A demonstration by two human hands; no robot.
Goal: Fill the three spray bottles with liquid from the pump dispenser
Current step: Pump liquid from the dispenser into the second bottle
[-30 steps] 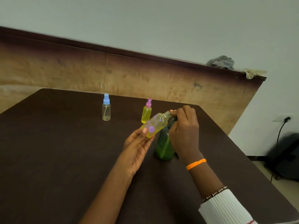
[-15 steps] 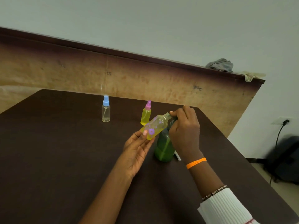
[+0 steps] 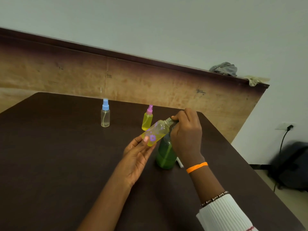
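Cradling a tilted, uncapped yellow plastic bottle with purple flower prints (image 3: 155, 132), the left hand (image 3: 136, 155) supports its base on loosely curved fingers. Right hand (image 3: 185, 135) curls over the head of the green translucent pump dispenser (image 3: 165, 155), the bottle's neck touching it. Farther back on the dark brown table (image 3: 58, 164) stand a pink-capped yellow spray bottle (image 3: 147, 120) and a blue-capped clear spray bottle (image 3: 105, 114), well apart.

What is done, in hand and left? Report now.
Looks done: the pink-capped bottle stands yellow-filled. In hand: the left hand tilts the uncapped flowered bottle at the green pump dispenser, the right hand on its pump. Left: the blue-capped bottle looks nearly empty.
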